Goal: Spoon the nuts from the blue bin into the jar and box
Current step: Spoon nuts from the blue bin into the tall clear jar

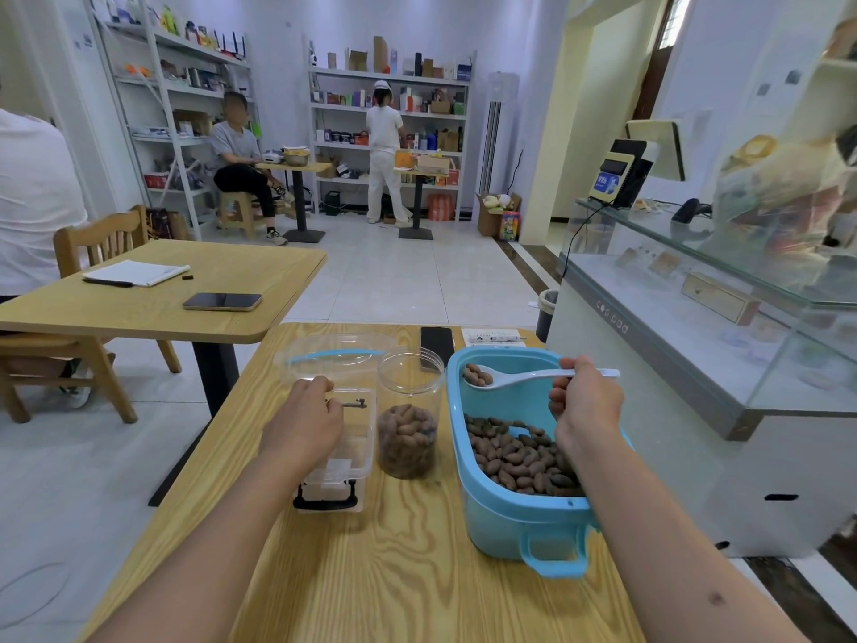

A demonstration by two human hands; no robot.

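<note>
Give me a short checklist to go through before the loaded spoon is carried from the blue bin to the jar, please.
1. Spoon loaded: the white spoon holds a few nuts in its bowl. Ok.
2. Grip: the right hand is curled round the spoon handle. Ok.
3. Jar open: the clear jar shows no lid and is roughly half full of nuts. Ok.
4. Path: the jar stands just left of the blue bin, with nothing between them. Ok.
5. Box ready: the left hand rests on the clear box, its lid open behind; no nuts seen inside. Ok.
6. Jar steadied: no hand touches the jar. Cannot tell whether it needs holding.
</note>
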